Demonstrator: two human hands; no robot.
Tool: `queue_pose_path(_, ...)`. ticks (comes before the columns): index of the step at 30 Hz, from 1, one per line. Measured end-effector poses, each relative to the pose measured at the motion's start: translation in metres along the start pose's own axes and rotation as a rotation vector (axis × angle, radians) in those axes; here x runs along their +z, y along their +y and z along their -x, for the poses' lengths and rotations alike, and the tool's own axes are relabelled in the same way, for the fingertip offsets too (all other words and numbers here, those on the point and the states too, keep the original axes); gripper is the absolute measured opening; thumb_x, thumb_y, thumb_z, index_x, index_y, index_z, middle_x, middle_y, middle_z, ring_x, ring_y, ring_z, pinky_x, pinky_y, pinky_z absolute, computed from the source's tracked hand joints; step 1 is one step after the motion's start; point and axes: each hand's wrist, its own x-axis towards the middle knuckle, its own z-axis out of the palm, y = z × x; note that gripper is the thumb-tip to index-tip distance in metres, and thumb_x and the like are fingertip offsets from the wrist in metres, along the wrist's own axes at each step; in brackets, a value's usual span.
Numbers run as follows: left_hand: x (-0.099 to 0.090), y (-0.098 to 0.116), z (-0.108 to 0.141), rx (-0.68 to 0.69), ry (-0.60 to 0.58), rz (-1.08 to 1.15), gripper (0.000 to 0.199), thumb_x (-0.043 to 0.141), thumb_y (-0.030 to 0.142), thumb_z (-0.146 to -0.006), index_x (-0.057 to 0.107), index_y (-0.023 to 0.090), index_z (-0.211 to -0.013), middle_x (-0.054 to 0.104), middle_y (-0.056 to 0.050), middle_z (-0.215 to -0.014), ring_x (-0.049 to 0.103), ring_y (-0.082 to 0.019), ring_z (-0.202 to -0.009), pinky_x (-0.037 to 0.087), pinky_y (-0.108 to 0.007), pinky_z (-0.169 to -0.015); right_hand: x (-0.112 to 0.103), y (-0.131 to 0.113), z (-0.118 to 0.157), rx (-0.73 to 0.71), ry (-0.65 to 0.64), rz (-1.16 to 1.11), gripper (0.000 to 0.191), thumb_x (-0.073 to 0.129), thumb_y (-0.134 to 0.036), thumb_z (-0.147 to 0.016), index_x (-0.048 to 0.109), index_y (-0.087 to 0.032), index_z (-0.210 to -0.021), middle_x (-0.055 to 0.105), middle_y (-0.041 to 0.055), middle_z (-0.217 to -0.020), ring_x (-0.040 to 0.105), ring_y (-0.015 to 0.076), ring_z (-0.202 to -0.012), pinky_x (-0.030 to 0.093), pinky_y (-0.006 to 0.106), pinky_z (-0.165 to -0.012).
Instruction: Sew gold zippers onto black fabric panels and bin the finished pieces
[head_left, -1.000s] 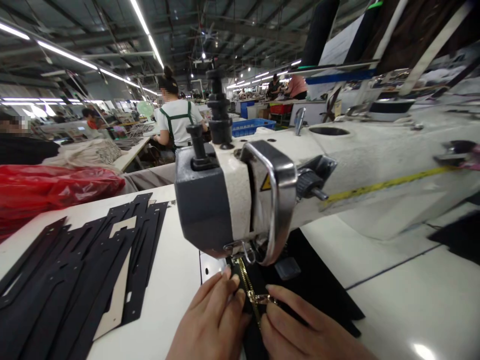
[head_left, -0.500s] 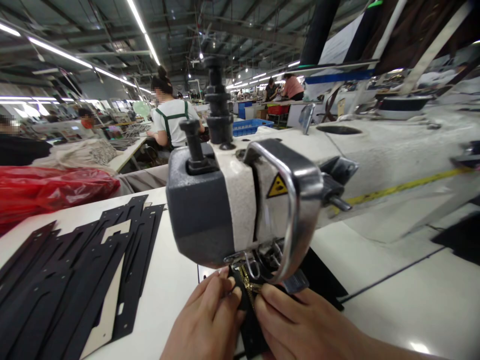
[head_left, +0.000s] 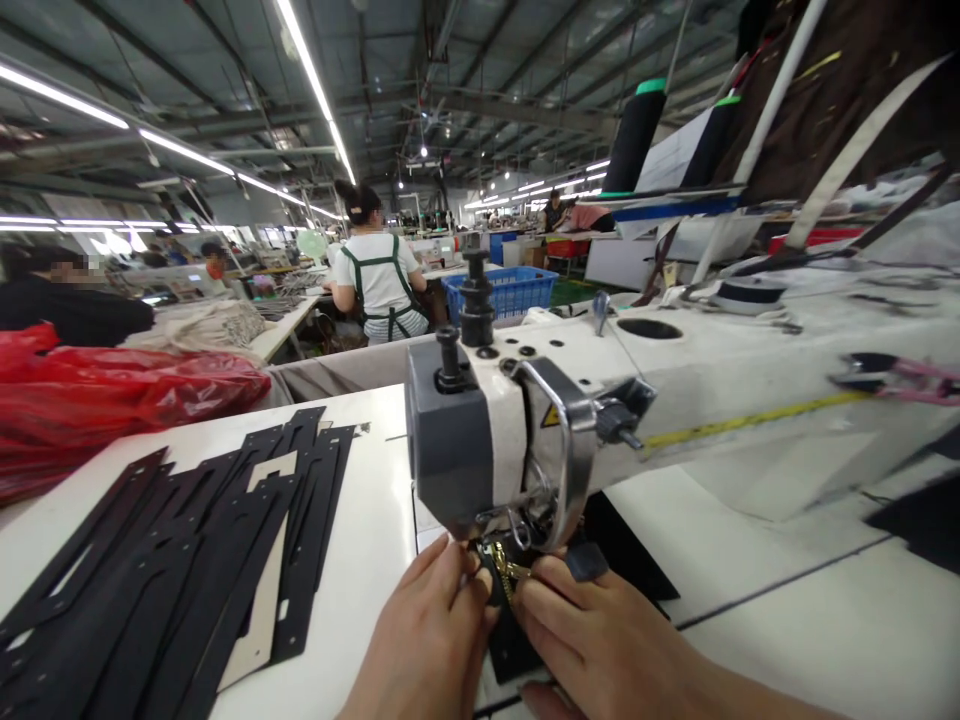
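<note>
A sewing machine head (head_left: 454, 430) stands over the white table, its needle area low and partly hidden by a metal guard. Under it lies a black piece (head_left: 512, 650) with a gold-toothed zipper (head_left: 501, 565). My left hand (head_left: 435, 630) presses the piece's left edge with fingers bunched together, close to the presser area. On the zipper's right side, my right hand (head_left: 600, 630) pinches the metal zipper pull near its fingertips. Another black panel (head_left: 622, 550) extends behind the machine to the right.
Many-layered black cut pieces (head_left: 172, 570) lie on the table (head_left: 375, 480) at the left. Beyond them is red plastic (head_left: 127, 400). A blue basket (head_left: 517, 293) and a person in a white shirt (head_left: 377, 275) are behind. Pliers (head_left: 892, 375) rest on the machine arm.
The view has drawn back and tilted up, so the machine looks smaller and further right. Both hands keep their places at the zipper.
</note>
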Motion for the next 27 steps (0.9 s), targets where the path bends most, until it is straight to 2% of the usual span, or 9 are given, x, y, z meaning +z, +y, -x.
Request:
queue_pose_path(2, 0.000, 0.002, 0.000, -0.008, 0.017, -0.014, 0.016, 0.041, 0.009, -0.082, 0.055, 0.018, -0.084, 0.059, -0.007, -0.083, 0.057, -0.023, -0.086, 0.050, -0.041, -0.083, -0.001, 0.002, 0.004, 0.077, 0.030, -0.016, 0.019, 0.048, -0.024, -0.084, 0.063, -0.015, -0.090, 0.065, 0.0073, -0.087, 0.058, 0.0204, -0.081, 0.047, 0.031, -0.070)
queue_pose_path(5, 0.001, 0.007, 0.002, -0.108, -0.016, -0.050, 0.011, 0.046, 0.012, -0.082, 0.055, 0.017, -0.084, 0.057, -0.007, -0.084, 0.055, -0.023, -0.081, 0.050, -0.041, -0.074, -0.001, 0.009, 0.001, 0.213, 0.055, 0.043, 0.018, 0.047, -0.021, -0.086, 0.060, -0.016, -0.096, 0.064, 0.0079, -0.087, 0.060, 0.0205, -0.077, 0.047, 0.031, -0.066)
queue_pose_path(7, 0.001, 0.011, 0.006, -0.143, -0.019, -0.056, 0.011, 0.046, 0.012, -0.083, 0.056, 0.017, -0.083, 0.056, -0.007, -0.083, 0.054, -0.023, -0.079, 0.049, -0.039, -0.069, 0.000, 0.014, -0.006, 0.261, -0.039, 0.052, 0.015, 0.048, -0.019, -0.085, 0.060, -0.018, -0.094, 0.064, 0.0066, -0.083, 0.060, 0.0193, -0.072, 0.046, 0.029, -0.062)
queue_pose_path(9, 0.002, 0.013, 0.008, -0.146, -0.008, -0.055, 0.014, 0.045, 0.011, -0.084, 0.057, 0.017, -0.085, 0.056, -0.007, -0.083, 0.053, -0.022, -0.078, 0.047, -0.038, -0.069, 0.001, 0.018, -0.015, 0.240, -0.158, 0.022, 0.015, 0.047, -0.012, -0.083, 0.061, -0.018, -0.087, 0.064, 0.0058, -0.081, 0.060, 0.0183, -0.071, 0.044, 0.027, -0.062)
queue_pose_path(12, 0.001, 0.014, 0.007, -0.108, -0.049, -0.079, 0.020, 0.042, 0.012, -0.087, 0.058, 0.017, -0.098, 0.055, -0.008, -0.086, 0.052, -0.022, -0.079, 0.046, -0.038, -0.069, 0.003, 0.022, -0.022, 0.205, -0.226, -0.006, 0.020, 0.045, -0.004, -0.080, 0.061, -0.017, -0.079, 0.064, 0.0066, -0.080, 0.060, 0.0183, -0.072, 0.043, 0.027, -0.064)
queue_pose_path(14, -0.001, 0.014, 0.005, -0.071, -0.089, -0.099, 0.025, 0.041, 0.012, -0.087, 0.058, 0.017, -0.104, 0.055, -0.008, -0.086, 0.051, -0.022, -0.079, 0.045, -0.038, -0.068, 0.005, 0.024, -0.022, 0.258, -0.217, -0.011, 0.016, 0.047, -0.008, -0.081, 0.061, -0.016, -0.080, 0.065, 0.0066, -0.080, 0.060, 0.0181, -0.072, 0.043, 0.027, -0.064)
queue_pose_path(17, -0.004, 0.014, 0.002, -0.050, -0.086, -0.090, 0.025, 0.041, 0.011, -0.087, 0.061, 0.017, -0.102, 0.055, -0.009, -0.086, 0.050, -0.022, -0.078, 0.045, -0.037, -0.067, 0.008, 0.025, -0.018, 0.378, -0.209, -0.025, 0.009, 0.054, -0.021, -0.082, 0.062, -0.017, -0.083, 0.066, 0.0038, -0.079, 0.061, 0.0159, -0.070, 0.043, 0.024, -0.062)
queue_pose_path(22, -0.003, 0.014, -0.001, -0.063, -0.080, -0.052, 0.026, 0.041, 0.009, -0.086, 0.064, 0.015, -0.097, 0.054, -0.010, -0.084, 0.050, -0.023, -0.079, 0.045, -0.038, -0.067, 0.008, 0.023, -0.019, 0.602, -0.239, -0.004, 0.014, 0.058, -0.032, -0.080, 0.063, -0.019, -0.078, 0.065, 0.0000, -0.069, 0.061, 0.0135, -0.062, 0.040, 0.021, -0.052)
queue_pose_path(27, -0.004, 0.015, -0.002, -0.057, -0.109, -0.015, 0.032, 0.040, 0.003, -0.080, 0.064, 0.014, -0.098, 0.053, -0.011, -0.086, 0.049, -0.024, -0.081, 0.046, -0.039, -0.069, 0.010, 0.018, -0.027, 0.758, -0.350, 0.105, 0.025, 0.048, -0.034, -0.086, 0.064, -0.016, -0.092, 0.068, 0.0075, -0.080, 0.064, 0.0205, -0.075, 0.044, 0.026, -0.063)
